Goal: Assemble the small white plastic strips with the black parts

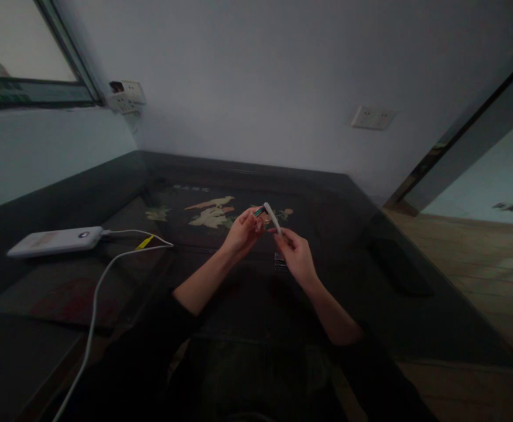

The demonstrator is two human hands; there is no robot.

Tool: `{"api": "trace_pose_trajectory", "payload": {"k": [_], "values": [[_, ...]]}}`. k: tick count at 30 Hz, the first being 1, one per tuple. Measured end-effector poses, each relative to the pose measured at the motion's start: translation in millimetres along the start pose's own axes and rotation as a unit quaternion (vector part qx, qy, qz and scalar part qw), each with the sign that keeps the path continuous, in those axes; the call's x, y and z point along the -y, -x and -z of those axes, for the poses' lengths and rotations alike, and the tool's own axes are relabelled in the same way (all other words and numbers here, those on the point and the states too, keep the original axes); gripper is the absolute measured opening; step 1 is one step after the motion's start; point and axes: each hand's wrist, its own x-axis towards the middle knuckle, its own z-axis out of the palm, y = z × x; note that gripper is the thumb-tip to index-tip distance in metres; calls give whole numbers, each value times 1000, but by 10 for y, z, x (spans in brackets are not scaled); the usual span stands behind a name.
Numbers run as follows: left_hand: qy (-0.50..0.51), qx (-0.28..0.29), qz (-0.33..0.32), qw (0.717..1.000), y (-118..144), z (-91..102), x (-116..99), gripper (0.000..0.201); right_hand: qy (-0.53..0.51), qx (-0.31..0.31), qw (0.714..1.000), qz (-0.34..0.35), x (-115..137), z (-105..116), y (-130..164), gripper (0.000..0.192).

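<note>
A dark table (370,246) fills the middle of the view, set against a pale wall (260,76) with two sockets (373,118). A pale bird-and-flower inlay (212,214) shows on the tabletop, just beyond the hands. At the left edge lies a white power bank (54,241), long axis running left to right, with a white cable (102,281) plugged into its right end and trailing down toward the person.

Both forearms reach in from below and meet over the table's centre. The left hand (242,233) is curled closed, fingertips pinched on a small dark-and-green piece (260,211) at the upper end of a thin white strip (273,218). The right hand (297,253) is likewise pinched shut, on the strip's lower end. The strip is held above the table, long axis slanting from upper left down to lower right, upper end pointing away toward the wall. A small dark item (280,262) lies on the table under the right hand; what it is cannot be told.
</note>
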Motion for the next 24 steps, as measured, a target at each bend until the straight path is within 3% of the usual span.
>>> {"api": "trace_pose_trajectory", "payload": {"k": [11,24], "values": [[13,8,28,999,-2,-59,-27,49,-17,88,996,3,35,-37,58,36],[-14,-1,6,1000,-7,31,26,47,-16,15,1000,-9,-44,-5,1,36]]}}
